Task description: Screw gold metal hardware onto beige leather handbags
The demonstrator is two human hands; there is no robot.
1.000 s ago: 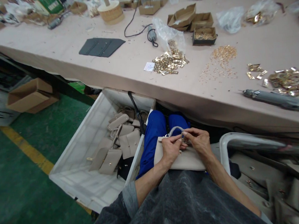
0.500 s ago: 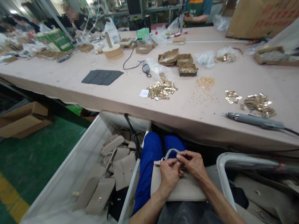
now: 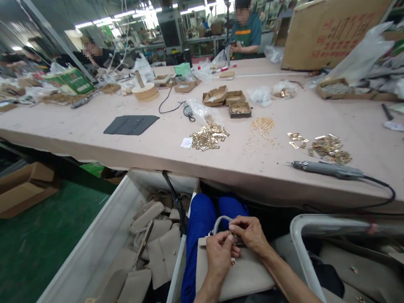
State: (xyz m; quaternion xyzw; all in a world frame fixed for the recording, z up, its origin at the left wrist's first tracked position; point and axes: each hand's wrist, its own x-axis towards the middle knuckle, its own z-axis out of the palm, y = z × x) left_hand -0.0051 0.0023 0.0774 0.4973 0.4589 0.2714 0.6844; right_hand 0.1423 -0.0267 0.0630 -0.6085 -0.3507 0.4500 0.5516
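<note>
A beige handbag point(image 3: 248, 277) lies across my lap, its curved handle point(image 3: 219, 220) pointing toward the table. My left hand point(image 3: 218, 254) rests over the bag's upper part, thumb and fingers closed in a pinch. Meeting it fingertip to fingertip, my right hand point(image 3: 252, 235) is also pinched, just below the handle. Whatever small part sits between the fingers is hidden by them. A small gold fitting point(image 3: 233, 262) shows on the bag just under my left fingers.
White bins holding beige bags stand at left point(image 3: 100, 245) and right point(image 3: 296, 237). On the table point(image 3: 145, 151) lie gold plates point(image 3: 208, 137), small gold pieces point(image 3: 263, 126), more metal plates point(image 3: 329, 147) and a corded electric screwdriver point(image 3: 327, 169). A person point(image 3: 246, 29) stands across the table.
My view has tilted up and turned slightly right, so the scene sits lower and further left. Both hands stay pinched together at the bag; the gold fitting below them now shows.
</note>
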